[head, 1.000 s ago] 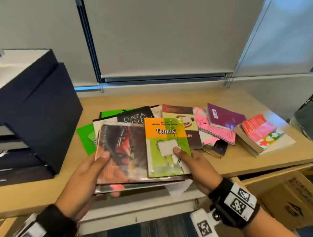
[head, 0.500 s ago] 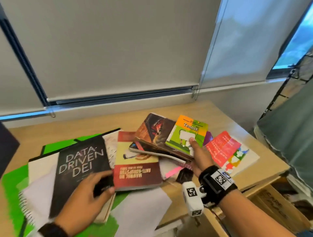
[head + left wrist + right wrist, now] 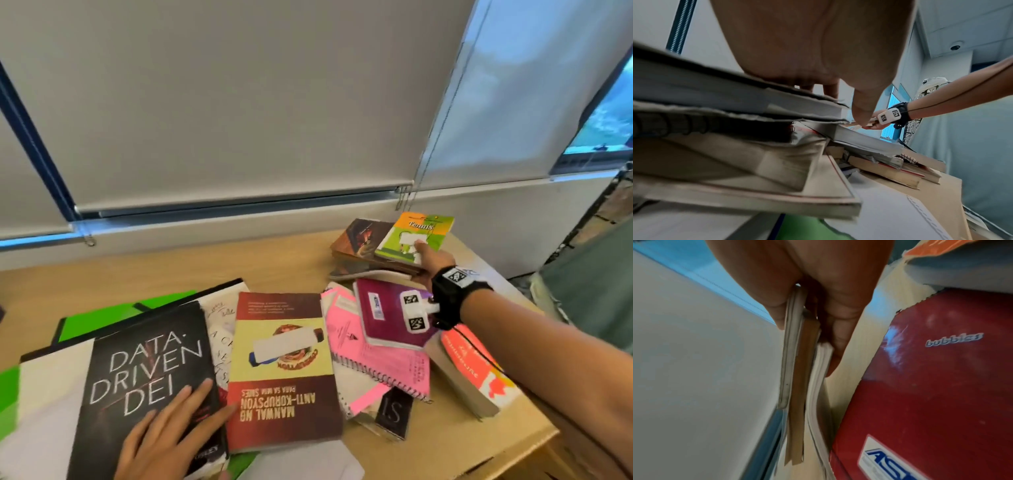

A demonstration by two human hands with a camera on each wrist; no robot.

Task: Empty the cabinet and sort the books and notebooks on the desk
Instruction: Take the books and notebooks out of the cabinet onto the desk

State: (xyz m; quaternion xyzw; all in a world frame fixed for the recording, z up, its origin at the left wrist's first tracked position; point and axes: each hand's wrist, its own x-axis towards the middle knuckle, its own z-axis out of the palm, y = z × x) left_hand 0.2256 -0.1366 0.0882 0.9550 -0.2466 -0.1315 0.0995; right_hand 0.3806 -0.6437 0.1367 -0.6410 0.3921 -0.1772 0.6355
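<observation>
My right hand [image 3: 432, 257] grips a small stack of books at the desk's far right, thumb on the green and orange Tennis book [image 3: 414, 236] on top, fingers under the stack [image 3: 803, 369]. A dark car-cover book [image 3: 359, 240] lies in the same stack. My left hand [image 3: 171, 431] rests flat with straight fingers on the black "Data Driven DEI" book [image 3: 144, 370] at the near left; the left wrist view shows it lying on top of a pile of books [image 3: 735, 146]. A maroon and yellow manual [image 3: 284, 373] lies beside it.
On the wooden desk [image 3: 274, 270] lie a purple notebook [image 3: 387, 315], a pink spiral notebook [image 3: 376, 363], a thick book with a red-orange cover [image 3: 472, 370], green folders [image 3: 99, 322] and loose white paper [image 3: 308, 462]. Window blinds [image 3: 239, 102] stand behind.
My right hand has carried the Tennis stack farther back and right to the desk's far corner. My left hand has let go of it and now lies on the black book.
</observation>
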